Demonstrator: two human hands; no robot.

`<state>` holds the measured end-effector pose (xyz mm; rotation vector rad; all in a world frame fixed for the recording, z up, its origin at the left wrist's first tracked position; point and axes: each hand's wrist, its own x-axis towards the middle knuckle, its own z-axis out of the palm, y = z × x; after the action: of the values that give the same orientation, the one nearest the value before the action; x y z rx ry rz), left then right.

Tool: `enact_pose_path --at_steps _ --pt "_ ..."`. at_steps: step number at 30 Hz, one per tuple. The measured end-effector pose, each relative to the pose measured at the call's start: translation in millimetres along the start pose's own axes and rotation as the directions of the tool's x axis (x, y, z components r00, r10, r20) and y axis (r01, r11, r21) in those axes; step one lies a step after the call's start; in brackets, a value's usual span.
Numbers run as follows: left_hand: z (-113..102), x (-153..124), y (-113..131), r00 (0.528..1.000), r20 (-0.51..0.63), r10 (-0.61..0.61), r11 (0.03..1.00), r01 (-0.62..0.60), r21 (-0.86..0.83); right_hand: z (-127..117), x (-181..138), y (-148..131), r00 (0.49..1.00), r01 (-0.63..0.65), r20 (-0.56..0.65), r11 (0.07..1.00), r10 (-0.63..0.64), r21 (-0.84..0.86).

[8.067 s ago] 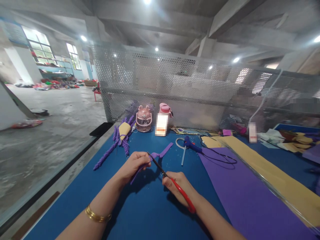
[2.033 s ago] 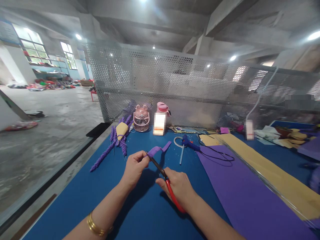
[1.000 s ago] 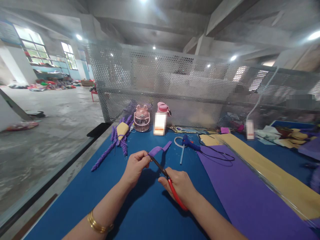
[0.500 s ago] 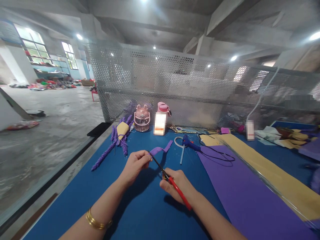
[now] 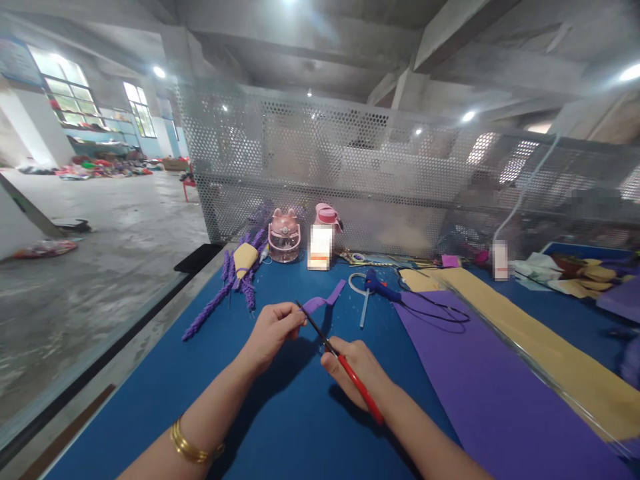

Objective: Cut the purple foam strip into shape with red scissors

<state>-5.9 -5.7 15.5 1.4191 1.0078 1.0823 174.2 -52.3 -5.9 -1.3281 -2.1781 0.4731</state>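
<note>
Between its thumb and fingers, my left hand pinches the near end of a narrow purple strip, whose far end curls up and away over the blue table. My right hand grips scissors with red handles and dark blades. The blades point up and left, their tips beside my left fingertips and against the strip. Whether the blades are parted I cannot tell. Beyond the hands lies a dark blue glue gun with a translucent glue stick and a black cord.
On the left lies a purple braided bunch with a yellow wrap. A pink clear bottle and a pink-lidded bottle stand before the perforated metal panel. Purple sheet and yellow sheet cover the right side.
My left fingers have shifted very slightly to the right along with the strip. The scissors stay at nearly the same place, with their red handles looking closer together.
</note>
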Motion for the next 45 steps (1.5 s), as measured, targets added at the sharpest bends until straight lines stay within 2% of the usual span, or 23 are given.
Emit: enact_pose_path --at_steps 4,13,27,31,39,45 --pt "1 1 -1 0.999 0.006 -0.037 0.997 0.038 -0.064 0 0 2 1.000 -0.008 0.029 0.998 0.006 0.066" --pt "-5 1 0 0.991 0.106 -0.078 0.985 0.093 -0.142 2 -1 7 0.999 0.003 0.041 0.982 -0.011 0.188" --pt "-8 4 -7 0.976 0.200 -0.086 0.921 0.154 -0.358 3 -1 8 0.999 0.014 0.044 0.979 -0.023 0.201" --pt "-8 4 -7 0.976 0.201 -0.081 0.932 0.146 -0.332 -1 0 5 0.998 0.020 0.049 0.984 -0.029 0.176" --pt "-10 6 -9 0.982 0.176 -0.067 0.967 0.108 -0.231 -4 0 5 0.996 0.024 0.075 0.965 -0.045 0.260" --pt "-8 5 -5 0.996 0.079 -0.028 0.993 0.037 -0.109 -4 0 12 0.991 -0.018 0.129 0.942 -0.027 0.336"
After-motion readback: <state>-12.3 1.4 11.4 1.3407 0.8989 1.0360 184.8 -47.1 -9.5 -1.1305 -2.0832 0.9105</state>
